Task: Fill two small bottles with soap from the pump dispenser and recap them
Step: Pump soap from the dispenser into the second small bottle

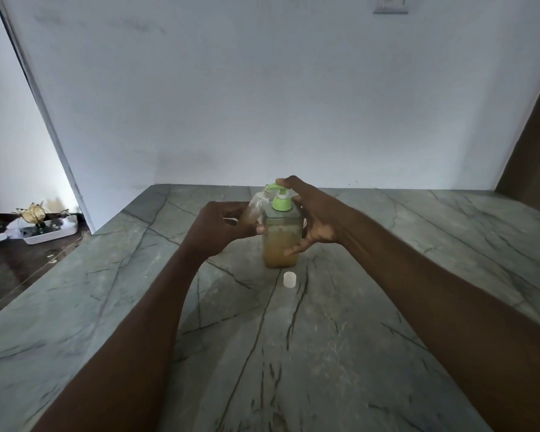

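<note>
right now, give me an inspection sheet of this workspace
surface: grey veined stone counter
job's things: clear square pump dispenser with green pump, amber soap inside; small clear bottle tilted, mouth at the nozzle; small white cap on the counter
clutter: nothing seen
grippers: left hand grips the bottle; right hand curls over the pump, thumb on the dispenser
cables: nothing seen
surroundings: white wall; white tray on the floor, left

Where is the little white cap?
Head view: the white cap lies on the counter, centre, just nearer the camera than the pump dispenser.
</note>
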